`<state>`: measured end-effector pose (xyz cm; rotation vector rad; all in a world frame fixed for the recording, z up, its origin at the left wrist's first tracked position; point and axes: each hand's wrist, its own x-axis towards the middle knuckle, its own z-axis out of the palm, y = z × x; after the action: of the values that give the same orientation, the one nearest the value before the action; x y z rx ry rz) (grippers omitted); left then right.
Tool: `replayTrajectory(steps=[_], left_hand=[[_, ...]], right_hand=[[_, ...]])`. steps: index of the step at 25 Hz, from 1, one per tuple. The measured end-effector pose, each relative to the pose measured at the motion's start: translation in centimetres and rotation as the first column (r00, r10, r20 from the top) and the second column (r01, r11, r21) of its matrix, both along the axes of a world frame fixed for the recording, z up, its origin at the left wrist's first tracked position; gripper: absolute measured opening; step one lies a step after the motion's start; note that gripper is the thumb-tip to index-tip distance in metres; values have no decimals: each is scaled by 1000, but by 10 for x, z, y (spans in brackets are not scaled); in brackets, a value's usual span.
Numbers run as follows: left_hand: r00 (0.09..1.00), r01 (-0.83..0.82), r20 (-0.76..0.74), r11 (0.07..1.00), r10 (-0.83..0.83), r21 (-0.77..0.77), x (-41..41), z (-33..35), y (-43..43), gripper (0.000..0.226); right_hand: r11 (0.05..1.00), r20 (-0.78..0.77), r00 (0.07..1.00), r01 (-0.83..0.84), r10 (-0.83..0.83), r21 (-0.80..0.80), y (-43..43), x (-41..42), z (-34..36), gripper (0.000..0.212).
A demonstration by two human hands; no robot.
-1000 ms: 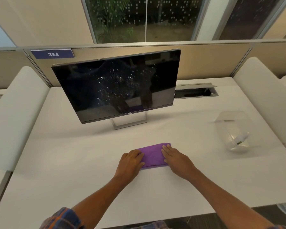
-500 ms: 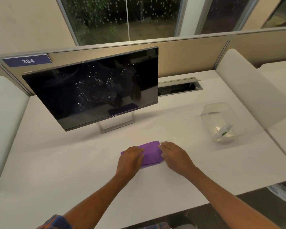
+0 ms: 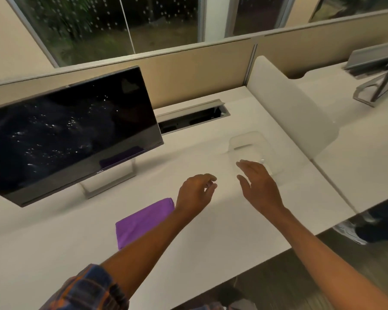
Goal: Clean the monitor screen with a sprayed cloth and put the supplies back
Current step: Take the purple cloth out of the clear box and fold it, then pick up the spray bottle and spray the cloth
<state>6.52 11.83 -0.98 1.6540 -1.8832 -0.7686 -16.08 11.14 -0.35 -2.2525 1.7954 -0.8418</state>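
Bare white tabletop (image 3: 222, 231) lies open between the folded purple cloth (image 3: 143, 218) and the clear plastic container (image 3: 251, 146). The black flat monitor (image 3: 72, 130) on its silver stand (image 3: 108, 182) blocks the left rear. A white frosted divider panel (image 3: 289, 108) walls the right edge. An open cable slot (image 3: 193, 118) breaks the surface just before the beige partition (image 3: 188, 70).

Both hands are off the purple cloth (image 3: 143, 220); left hand (image 3: 196, 192) and right hand (image 3: 259, 184) now reach toward clear container (image 3: 253, 151).
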Motion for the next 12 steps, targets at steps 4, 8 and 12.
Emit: replayTrajectory(steps=[4,8,12], left_hand=[[998,38,-43,999,-39,-11,-62,18,-36,22],[997,71,-38,997,-72,-21,-112,28,-65,29],[990,135,38,989,-137,55,-144,22,-88,39]], right_hand=[[990,23,990,136,-136,28,-24,-51,5,43],[955,56,972,210,-226,207,-44,-78,-2,43],[919,-38,967,251,-251,306,-56,-87,-12,34]])
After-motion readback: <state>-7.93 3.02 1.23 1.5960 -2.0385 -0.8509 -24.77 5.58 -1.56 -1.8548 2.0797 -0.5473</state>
